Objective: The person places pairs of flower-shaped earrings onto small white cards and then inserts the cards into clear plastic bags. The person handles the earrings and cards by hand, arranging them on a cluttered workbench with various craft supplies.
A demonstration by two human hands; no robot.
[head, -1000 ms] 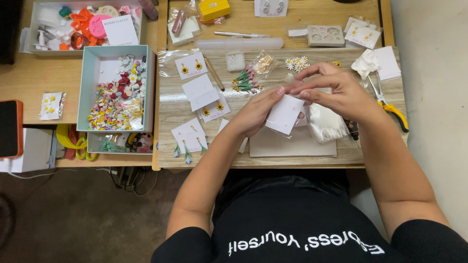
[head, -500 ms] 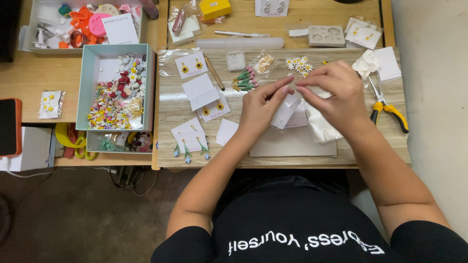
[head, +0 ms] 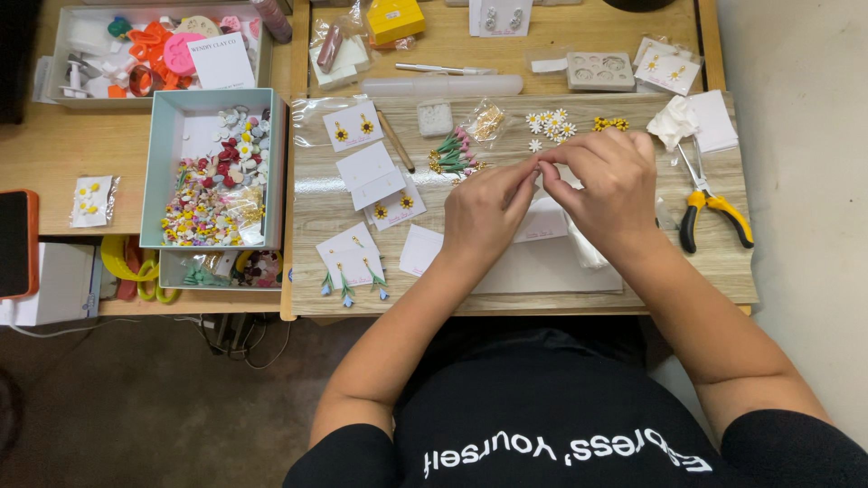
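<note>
Blue box [head: 181, 108] of small flowers far left of the white card [head: 542, 221]; earring cards [head: 366, 167] w/ yellow studs between; left hand [head: 484, 212] & right hand [head: 615, 181] pinch fingertips together just above card, item too small to tell; yellow pliers [head: 714, 208] right.

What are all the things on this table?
Wooden board: one, light brown, under the hands.
Teal box: one, full of colourful small pieces, left of the board.
Earring cards: several, white, on the board's left half.
Daisy pieces: a small cluster, white, top of the board.
Pliers: one, yellow handles, right edge.
Grey tray: one, holding orange and pink bits, top left.
Phone: one, orange case, far left.
Left hand: pinching something tiny, mid-board.
Right hand: fingertips meeting the left's.
</note>
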